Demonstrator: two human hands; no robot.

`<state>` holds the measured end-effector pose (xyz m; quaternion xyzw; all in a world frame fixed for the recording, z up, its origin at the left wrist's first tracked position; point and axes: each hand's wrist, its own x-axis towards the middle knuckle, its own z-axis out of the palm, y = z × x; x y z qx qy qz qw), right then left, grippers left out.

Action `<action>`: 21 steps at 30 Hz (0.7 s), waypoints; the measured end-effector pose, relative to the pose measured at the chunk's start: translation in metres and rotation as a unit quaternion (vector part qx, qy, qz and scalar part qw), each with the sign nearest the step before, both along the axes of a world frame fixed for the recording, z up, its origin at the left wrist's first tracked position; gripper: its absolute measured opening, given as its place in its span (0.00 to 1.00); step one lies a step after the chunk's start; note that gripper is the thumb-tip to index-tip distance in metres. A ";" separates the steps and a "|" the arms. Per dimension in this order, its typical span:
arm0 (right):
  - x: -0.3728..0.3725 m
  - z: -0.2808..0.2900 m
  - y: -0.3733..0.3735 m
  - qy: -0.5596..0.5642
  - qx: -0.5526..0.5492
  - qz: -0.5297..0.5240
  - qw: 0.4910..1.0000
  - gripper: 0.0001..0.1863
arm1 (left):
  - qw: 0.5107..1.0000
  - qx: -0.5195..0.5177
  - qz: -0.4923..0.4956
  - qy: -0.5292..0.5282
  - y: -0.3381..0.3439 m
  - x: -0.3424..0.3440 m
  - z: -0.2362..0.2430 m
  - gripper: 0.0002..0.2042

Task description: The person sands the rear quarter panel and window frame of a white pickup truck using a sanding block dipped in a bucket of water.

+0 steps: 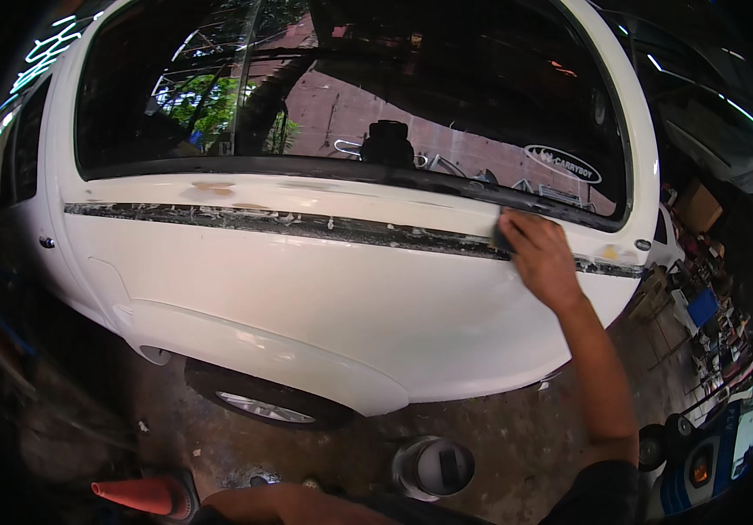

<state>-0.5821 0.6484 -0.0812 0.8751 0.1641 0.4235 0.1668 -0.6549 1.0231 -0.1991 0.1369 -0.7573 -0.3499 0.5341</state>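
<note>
Nearest, at 6 o'clock along the lower edge: the left forearm (293, 506), bare, lying crosswise. The left hand itself is not in view.

At 7 o'clock, on the concrete floor (525, 437): an orange traffic cone (142, 494), tipped on its side, point toward 9 o'clock.

At 6 o'clock, just beyond the forearm: a round metal tin (433, 466) standing on the floor, with a dark flat rectangular piece lying in or on its top.

At 5 o'clock: a blue-and-white machine body with small black wheels (700, 464), partly cut by the rim.

From 5 o'clock up to 2 o'clock: the right arm, dark sleeve at the shoulder end, reaching up to the car.

Right hand (541, 255), at 2 o'clock from centre: fingers together and laid flat, pressed over a small dark pad (503, 238), possibly a sanding block; only its left edge shows. The pad rests against the dark stripped band (306, 226) that runs across the car's side under the window.

White car body panel (324, 297), filling the centre: bare tan patches just above the band at 11 o'clock; rear wheel (263, 404) beneath the arch at 7 o'clock.

Dark side window (350, 87), 12 o'clock, with an oval white sticker at its right end.

Farthest, at 3 o'clock: a cluttered workshop corner with boxes and mixed goods (709, 297).
</note>
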 end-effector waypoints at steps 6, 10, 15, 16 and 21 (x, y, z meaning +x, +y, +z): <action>-0.064 0.003 -0.067 0.001 0.022 -0.083 0.996 0.20 | 0.990 -0.069 0.062 -0.110 -0.016 -0.027 0.024 0.09; -0.113 -0.053 -0.013 0.111 0.321 -0.019 0.940 0.19 | 0.980 -0.055 0.190 0.003 -0.019 -0.046 0.010 0.10; -0.169 -0.282 -0.001 0.380 0.568 -0.028 0.730 0.19 | 0.930 -0.012 0.287 0.227 -0.062 -0.052 -0.045 0.14; -0.193 -0.336 -0.006 0.392 0.587 -0.057 0.706 0.19 | 0.926 -0.008 0.294 0.237 -0.069 -0.065 -0.038 0.16; -0.246 -0.528 -0.020 0.387 0.767 -0.222 0.462 0.13 | 0.905 -0.036 0.311 0.289 -0.140 -0.073 -0.051 0.21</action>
